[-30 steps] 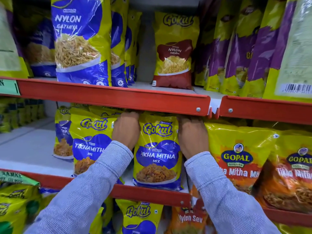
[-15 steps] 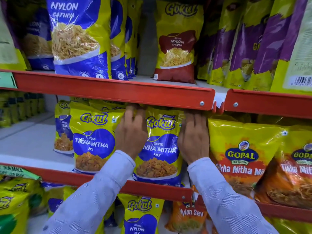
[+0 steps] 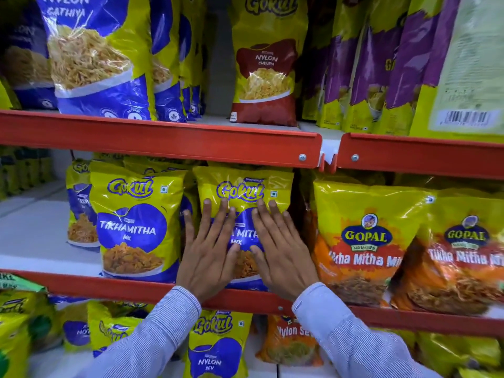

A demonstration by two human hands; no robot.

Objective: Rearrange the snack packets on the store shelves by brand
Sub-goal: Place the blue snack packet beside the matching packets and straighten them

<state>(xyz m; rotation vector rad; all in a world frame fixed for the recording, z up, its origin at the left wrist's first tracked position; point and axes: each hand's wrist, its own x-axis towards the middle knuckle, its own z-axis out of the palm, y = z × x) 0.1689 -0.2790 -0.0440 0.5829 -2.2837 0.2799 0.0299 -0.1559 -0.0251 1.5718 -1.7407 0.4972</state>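
My grip is wide: left hand (image 3: 207, 252) and right hand (image 3: 281, 249) lie flat, fingers spread, on the middle Gokul packet (image 3: 242, 192) at frame centre, I judge to press it upright against its row. Its twin (image 3: 136, 222) stands just left; Gopal packets (image 3: 365, 241) sit right on the same shelf (image 3: 109, 289).

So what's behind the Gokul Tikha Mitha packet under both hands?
Behind the Gokul Tikha Mitha packet, yellow and blue edges of more packets peek out at its left. The packet, left hand and right hand hide the rest.
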